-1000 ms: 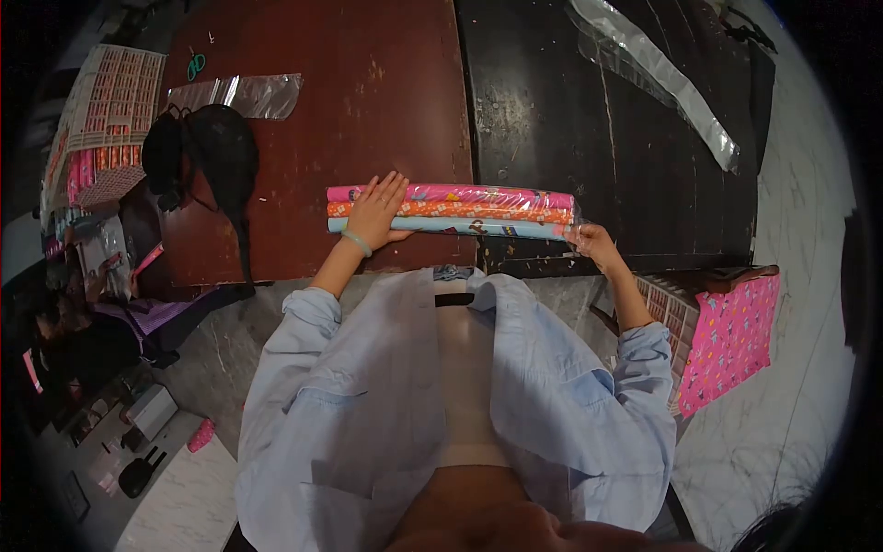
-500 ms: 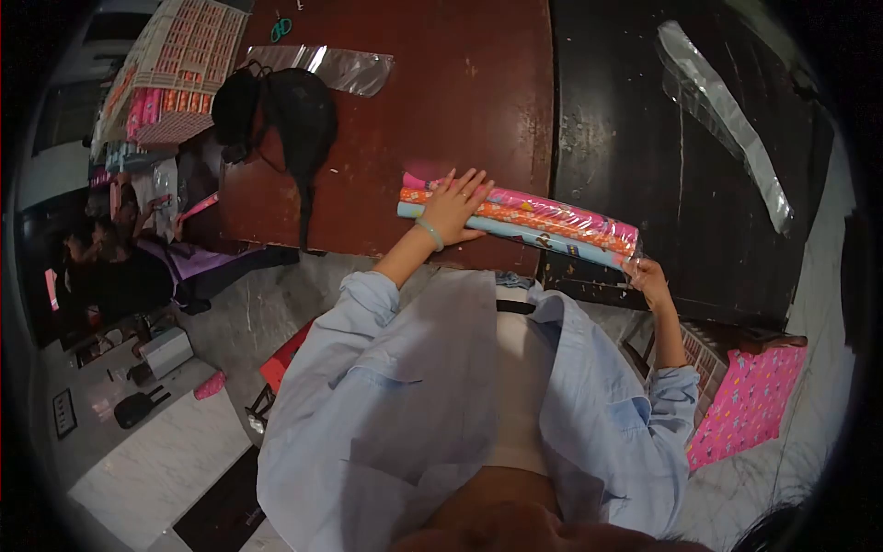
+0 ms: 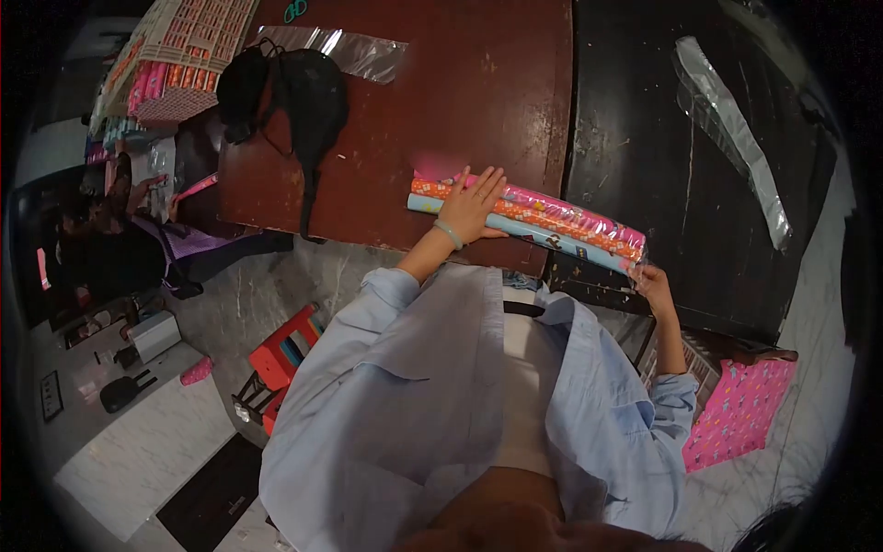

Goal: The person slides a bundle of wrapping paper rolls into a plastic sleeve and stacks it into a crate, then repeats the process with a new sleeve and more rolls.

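Three patterned paper rolls lie side by side at the table's near edge: a pink roll, an orange roll and a light blue roll. Shiny clear plastic wraps much of their length. Across the rolls' left part rests my left hand, flat with fingers stretched out, a pale bangle at its wrist. At the right end, my right hand pinches the end of the clear plastic sleeve. Its fingertips are partly hidden, close to the blue roll's end.
A black bag lies on the red-brown table, near a flat plastic sleeve and green scissors. Another plastic sleeve is on the dark table at right. A crate of rolls and another person are left.
The view has shifted slightly, so the table and rolls appear a little to the right. My left hand stays flat on the rolls and my right hand still pinches the sleeve's end.
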The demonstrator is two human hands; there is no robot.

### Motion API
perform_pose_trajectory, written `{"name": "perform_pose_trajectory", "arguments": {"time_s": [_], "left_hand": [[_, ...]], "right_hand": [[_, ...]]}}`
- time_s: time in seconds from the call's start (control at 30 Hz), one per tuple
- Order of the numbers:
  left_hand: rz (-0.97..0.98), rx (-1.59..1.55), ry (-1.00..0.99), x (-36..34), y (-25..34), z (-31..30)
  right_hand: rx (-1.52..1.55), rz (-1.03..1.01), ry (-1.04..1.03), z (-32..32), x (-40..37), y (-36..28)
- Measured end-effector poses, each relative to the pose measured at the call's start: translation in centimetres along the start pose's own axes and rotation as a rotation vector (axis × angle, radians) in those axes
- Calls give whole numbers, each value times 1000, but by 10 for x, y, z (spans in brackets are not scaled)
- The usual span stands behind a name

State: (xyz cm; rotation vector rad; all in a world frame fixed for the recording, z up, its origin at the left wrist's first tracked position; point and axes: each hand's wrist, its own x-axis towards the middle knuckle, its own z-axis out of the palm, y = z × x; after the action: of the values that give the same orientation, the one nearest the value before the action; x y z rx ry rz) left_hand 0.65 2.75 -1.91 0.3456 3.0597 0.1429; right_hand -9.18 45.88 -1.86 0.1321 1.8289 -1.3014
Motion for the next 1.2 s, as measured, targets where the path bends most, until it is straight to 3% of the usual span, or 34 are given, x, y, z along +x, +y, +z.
{"name": "perform_pose_trajectory", "arguments": {"time_s": [0.13, 0.33, 0.4, 0.7, 0.8, 0.87, 1.07, 1.13, 1.2], "left_hand": [[16, -48, 40, 0, 1, -2], [15, -99, -88, 2, -6, -7], [15, -87, -101, 3, -5, -8], [41, -74, -55, 2, -2, -8], [51, -45, -68, 2, -3, -6], [45, -34, -84, 3, -4, -4], [36, -34, -119, 2, -2, -5], [35, -129, -58, 4, -1, -8], [40, -175, -87, 5, -1, -14]], "right_hand": [[-46, 22, -3, -3, 0, -2], [-67, 64, 3, -13, 2, 5], [21, 1, -148, -15, 2, 1], [23, 6, -94, -42, -8, 4], [52, -213, -90, -48, -13, 5], [70, -47, -83, -52, -15, -3], [139, 5, -62, -60, -21, -2], [151, -36, -79, -60, -24, 6], [35, -244, 46, -50, -28, 11]]}}
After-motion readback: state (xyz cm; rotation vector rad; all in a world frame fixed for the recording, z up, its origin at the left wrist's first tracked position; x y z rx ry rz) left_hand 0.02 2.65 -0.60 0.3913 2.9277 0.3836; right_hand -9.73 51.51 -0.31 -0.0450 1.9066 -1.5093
